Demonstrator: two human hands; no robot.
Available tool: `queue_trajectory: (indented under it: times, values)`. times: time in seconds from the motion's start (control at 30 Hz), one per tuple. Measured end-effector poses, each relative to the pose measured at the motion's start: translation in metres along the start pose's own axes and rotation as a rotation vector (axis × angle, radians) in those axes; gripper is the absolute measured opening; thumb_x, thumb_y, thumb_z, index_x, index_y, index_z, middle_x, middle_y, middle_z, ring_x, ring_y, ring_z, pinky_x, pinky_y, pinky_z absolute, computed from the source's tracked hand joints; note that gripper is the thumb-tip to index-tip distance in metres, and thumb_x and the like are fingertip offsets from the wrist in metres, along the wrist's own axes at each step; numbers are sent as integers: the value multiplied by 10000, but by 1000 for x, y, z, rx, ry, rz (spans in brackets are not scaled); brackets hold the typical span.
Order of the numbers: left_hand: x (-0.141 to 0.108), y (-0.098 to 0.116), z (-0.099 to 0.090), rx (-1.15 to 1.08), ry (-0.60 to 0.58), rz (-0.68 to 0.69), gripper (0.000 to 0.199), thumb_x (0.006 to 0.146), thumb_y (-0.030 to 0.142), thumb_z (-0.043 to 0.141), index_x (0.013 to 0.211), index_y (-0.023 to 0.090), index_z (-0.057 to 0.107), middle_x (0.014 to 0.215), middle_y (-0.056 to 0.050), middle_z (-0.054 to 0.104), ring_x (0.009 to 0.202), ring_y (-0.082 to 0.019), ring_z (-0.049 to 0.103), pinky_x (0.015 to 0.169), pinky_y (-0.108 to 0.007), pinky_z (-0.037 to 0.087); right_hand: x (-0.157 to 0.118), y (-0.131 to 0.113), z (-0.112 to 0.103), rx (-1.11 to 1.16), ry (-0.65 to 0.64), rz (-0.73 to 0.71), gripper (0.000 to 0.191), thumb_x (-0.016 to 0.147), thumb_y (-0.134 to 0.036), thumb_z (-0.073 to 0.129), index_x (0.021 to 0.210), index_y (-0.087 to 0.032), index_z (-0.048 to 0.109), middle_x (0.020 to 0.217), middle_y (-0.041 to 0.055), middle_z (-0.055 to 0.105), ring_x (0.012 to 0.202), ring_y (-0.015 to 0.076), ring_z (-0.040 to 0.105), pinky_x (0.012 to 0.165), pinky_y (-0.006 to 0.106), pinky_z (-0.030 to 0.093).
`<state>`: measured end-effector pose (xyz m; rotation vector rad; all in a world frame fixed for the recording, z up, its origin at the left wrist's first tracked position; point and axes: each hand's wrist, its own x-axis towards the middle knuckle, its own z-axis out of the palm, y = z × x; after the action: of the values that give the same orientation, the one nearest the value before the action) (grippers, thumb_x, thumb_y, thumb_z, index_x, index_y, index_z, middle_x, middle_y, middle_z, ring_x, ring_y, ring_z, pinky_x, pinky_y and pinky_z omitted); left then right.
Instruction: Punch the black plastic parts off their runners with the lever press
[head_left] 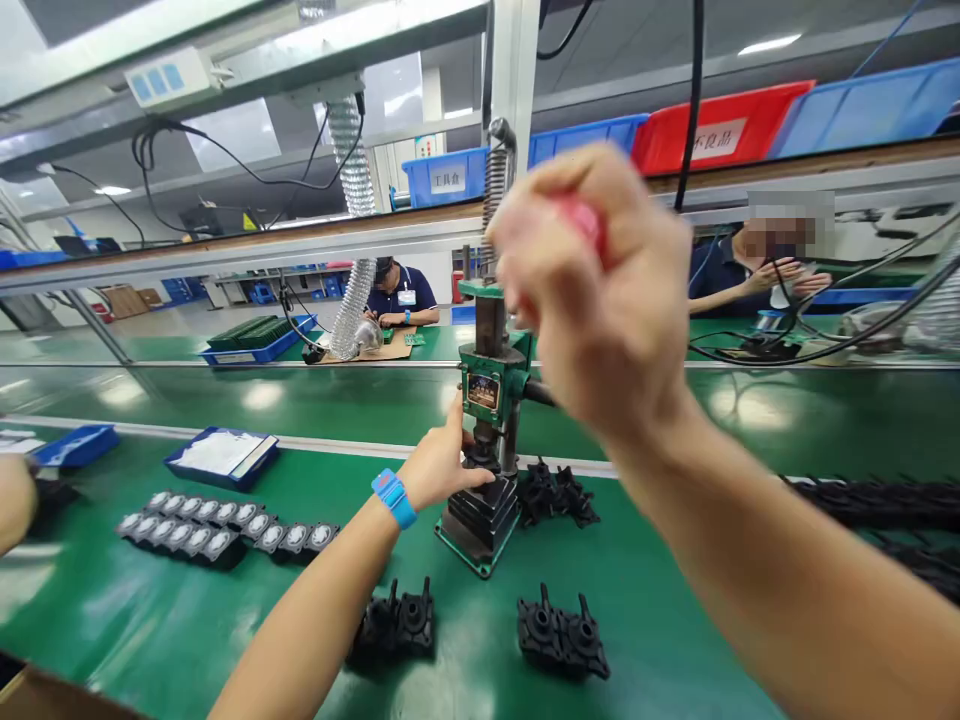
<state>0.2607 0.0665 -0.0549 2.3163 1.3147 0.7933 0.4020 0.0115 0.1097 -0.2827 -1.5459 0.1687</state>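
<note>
A small green arbor press [484,395] stands in front of me, with a black stepped block [484,512] on its base under the ram. My left hand [442,462], a blue band on its wrist, reaches to the press with index finger and thumb spread. The thumb lies at the top of the block and the index finger points up along the press body; the other fingers are partly hidden. Raised close to the camera and blurred, my right hand [607,290] is wrapped round a red knob [581,222]. The press's lever [538,392] runs behind that hand.
Black moulded housings lie right of the press [555,492] and in front [562,632], [412,618]. Rows of housings with white centres [202,520] and a blue tray [221,458] sit left. Two people [401,290] work opposite. Part of another person's arm [15,500] shows at far left.
</note>
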Motion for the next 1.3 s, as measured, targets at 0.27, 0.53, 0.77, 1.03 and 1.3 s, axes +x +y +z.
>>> queue_trajectory:
  times: [0.27,0.53,0.77,1.03,1.3]
  values:
    - [-106,-5,13,42,-193,55,1216,724,174,748,1533,286,-153,1167,-52,680,1120,-279,604,1014,-455,411,66,51,-29,130,251,571,313,1019,-249,369,719,-188,435,542,-58,369,412,22,226,396,199,134]
    - [-131,-2,51,346,-333,38,1376,629,235,866,1518,269,-184,1322,-146,591,1257,-354,513,1043,-540,344,60,46,-29,158,201,539,344,1017,-228,364,682,-171,415,541,-59,332,420,6,186,390,162,124]
    - [-99,32,99,274,-468,166,1136,685,219,824,1540,157,80,1028,-119,702,958,-308,661,900,-440,489,62,47,-29,139,211,553,355,1022,-258,363,679,-176,395,552,-55,310,410,4,181,378,153,123]
    - [-68,16,7,-62,-7,-65,1127,743,191,750,1547,277,-35,1138,-60,704,1017,-241,679,909,-385,513,63,54,-33,162,221,561,354,1007,-284,398,671,-173,406,566,-48,316,424,15,186,378,162,126]
    - [3,5,-2,55,-59,-87,1120,672,234,827,1520,117,106,1076,-132,728,1012,-304,697,853,-379,526,71,63,-35,134,269,592,316,1000,-293,399,709,-180,449,586,-41,370,430,31,186,403,213,128]
